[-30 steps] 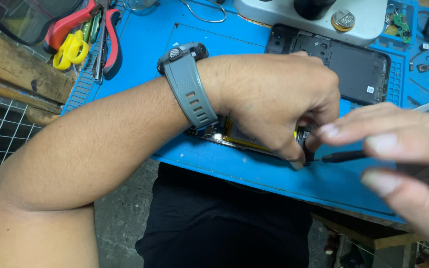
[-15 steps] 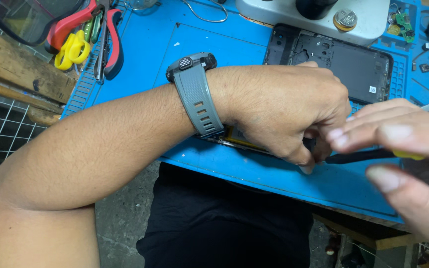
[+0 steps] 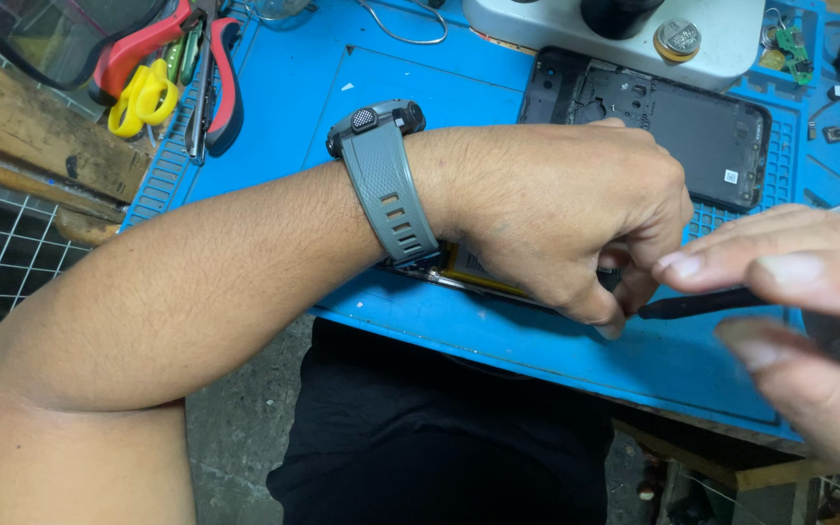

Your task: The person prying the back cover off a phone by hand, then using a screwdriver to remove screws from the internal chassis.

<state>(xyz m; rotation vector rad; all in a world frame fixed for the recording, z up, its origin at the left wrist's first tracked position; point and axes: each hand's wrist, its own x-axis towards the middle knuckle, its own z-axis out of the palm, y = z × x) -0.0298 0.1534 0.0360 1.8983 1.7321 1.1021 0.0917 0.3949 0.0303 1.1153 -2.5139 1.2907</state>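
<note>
- The blue work mat [image 3: 420, 97] serves as the landmark; all positions are given against it
- Left hand [image 3: 566, 219] lies across the mat's near half, knuckles up, fingers curled down and pressed onto a flat device [image 3: 473, 272] of which only a yellow-edged strip shows beneath the palm
- Whether that hand pinches the device or merely bears down on it cannot be told; the fingertips are hidden under the hand
- A grey wristwatch [image 3: 381, 180] sits on the left wrist, above the mat's centre
- Right hand [image 3: 809, 321] is at the mat's near right corner, thumb and forefinger closed together on a slim black tool [image 3: 702, 304]
- The tool's long axis runs nearly level with the mat's near edge, slightly raised toward the right; its tip points left, meeting the curled fingers of the left hand just above the device
- The tool's rear end is covered by the right hand
- A dark phone back frame [image 3: 692, 126] lies flat on the mat's far right part, long axis running left to right, just beyond the left hand's knuckles
- A pale grey appliance base [image 3: 634, 39] stands at the mat's far edge, behind the frame
- Red-handled pliers [image 3: 226, 87] and yellow-handled scissors [image 3: 143, 97] rest at the mat's far left edge
- A wooden bench edge [image 3: 21, 126] lies left of the mat
</note>
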